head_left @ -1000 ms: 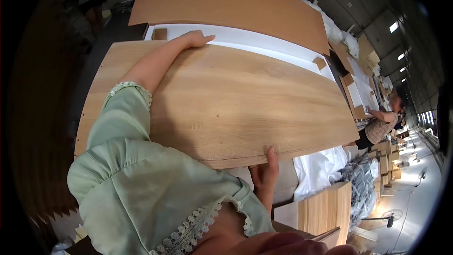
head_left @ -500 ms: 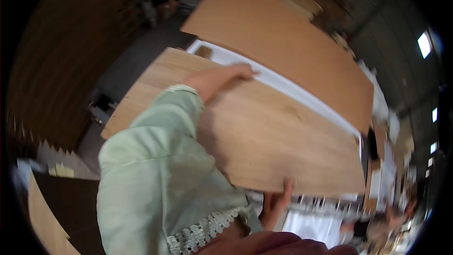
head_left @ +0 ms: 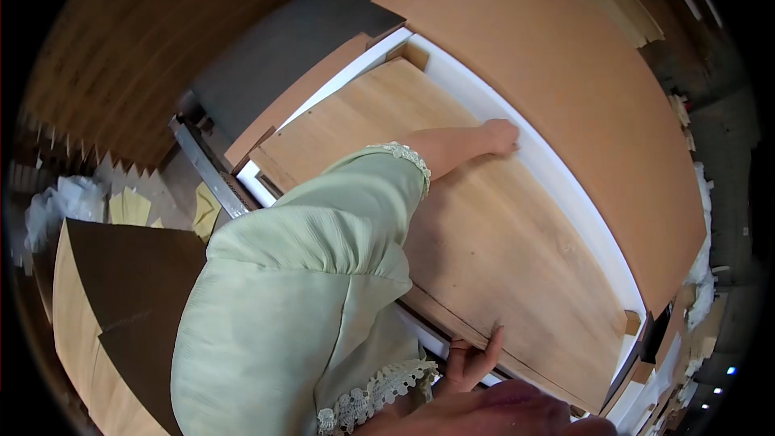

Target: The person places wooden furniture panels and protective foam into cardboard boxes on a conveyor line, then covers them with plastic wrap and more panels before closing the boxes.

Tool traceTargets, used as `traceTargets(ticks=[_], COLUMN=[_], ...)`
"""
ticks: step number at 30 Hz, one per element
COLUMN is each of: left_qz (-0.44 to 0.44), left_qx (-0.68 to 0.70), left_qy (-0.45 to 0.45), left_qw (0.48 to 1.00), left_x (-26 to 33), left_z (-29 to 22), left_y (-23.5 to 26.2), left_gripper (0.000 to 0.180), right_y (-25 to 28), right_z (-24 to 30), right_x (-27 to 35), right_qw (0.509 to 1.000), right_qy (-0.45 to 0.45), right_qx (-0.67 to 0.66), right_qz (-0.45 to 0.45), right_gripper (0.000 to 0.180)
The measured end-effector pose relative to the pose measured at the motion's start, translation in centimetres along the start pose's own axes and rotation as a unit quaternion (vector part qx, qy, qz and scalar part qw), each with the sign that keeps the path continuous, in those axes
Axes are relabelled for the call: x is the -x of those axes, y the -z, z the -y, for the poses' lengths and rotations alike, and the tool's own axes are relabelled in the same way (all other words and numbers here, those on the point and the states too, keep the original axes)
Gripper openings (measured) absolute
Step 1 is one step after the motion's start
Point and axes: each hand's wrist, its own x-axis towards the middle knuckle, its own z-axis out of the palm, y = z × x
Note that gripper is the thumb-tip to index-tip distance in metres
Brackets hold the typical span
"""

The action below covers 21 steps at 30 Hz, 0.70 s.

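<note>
A large light-brown wooden panel (head_left: 533, 234) lies tilted inside an open carton with white foam lining (head_left: 476, 81). My left hand (head_left: 500, 137) reaches across the panel, its fingers curled over the far edge beside the foam. At the near edge, my right hand (head_left: 474, 359) grips the panel, a finger lying on top and others bent below. That near edge sits a little above the carton's rim. Parts of both hands' fingers are hidden by the panel. Small cardboard corner blocks (head_left: 632, 323) show at the carton's ends.
The carton's broad brown flap (head_left: 557, 97) stands folded out on the far side. A metal rail (head_left: 206, 165) runs by the left end. Curved wooden sheets (head_left: 105, 355) stand at lower left, near clear plastic wrap (head_left: 64, 210). Tall brown stacks (head_left: 145, 48) rise at upper left.
The panel has come down into the foam-lined carton, with both hands still on its edges. My view has shifted, showing more of the carton's left end.
</note>
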Motion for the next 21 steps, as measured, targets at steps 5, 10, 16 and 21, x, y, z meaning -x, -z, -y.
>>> traceTargets(ticks=[5,10,16,21], left_qz=[0.062,0.109,0.098,0.03], left_qx=[-0.011,0.085,-0.052,-0.094], left_qy=[-0.125,-0.319,-0.348,-0.398], left_qw=[0.99,0.938,0.931,0.912], left_x=[2.2,15.4,29.2,30.8], left_z=[-1.7,1.2,-1.3,-2.2], left_y=[0.3,-0.3,6.0,5.1], left_gripper=[0.031,0.036,0.07,0.061], right_y=[0.5,2.2,4.8,4.6], right_z=[-0.2,-1.4,-1.3,-0.6], right_x=[-2.5,-4.4,-6.0,-5.2], right_qw=[0.996,0.984,0.992,0.994], right_qy=[-0.083,-0.155,-0.091,-0.063], right_qx=[-0.019,-0.076,-0.089,-0.079], right_qz=[-0.008,-0.036,-0.026,-0.049], right_gripper=[0.038,0.04,0.04,0.044])
